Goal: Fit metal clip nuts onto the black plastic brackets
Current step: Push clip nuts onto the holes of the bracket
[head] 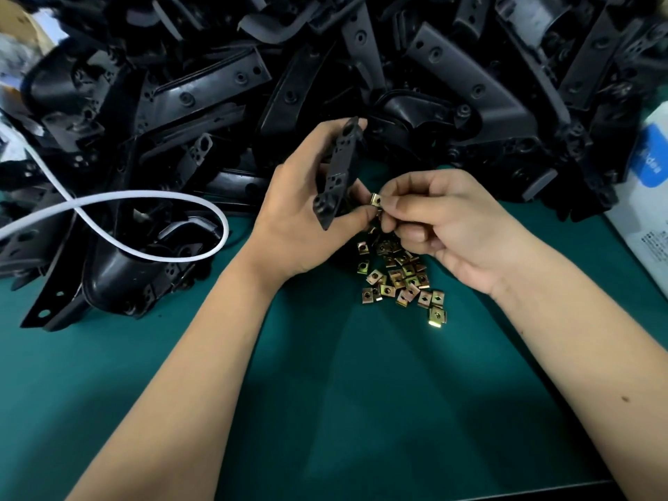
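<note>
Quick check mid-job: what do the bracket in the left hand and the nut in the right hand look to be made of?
Bracket, gripped by the left hand: looks like moulded black plastic, matte with a soft sheen, holes formed in.
Clip nut, pinched by the right hand: seems folded sheet metal, with a yellowish, probably plated finish that glints like the loose nuts on the green mat.

Bracket point(338, 171) in hand: matte black. Heaped brackets point(202, 92): black, a few with grey strips. Clip nuts point(401, 280): brassy yellow-gold with dark centre holes. Table point(343, 392): deep teal green. Cable point(144, 197): white. Box point(647, 197): white with blue patch.
</note>
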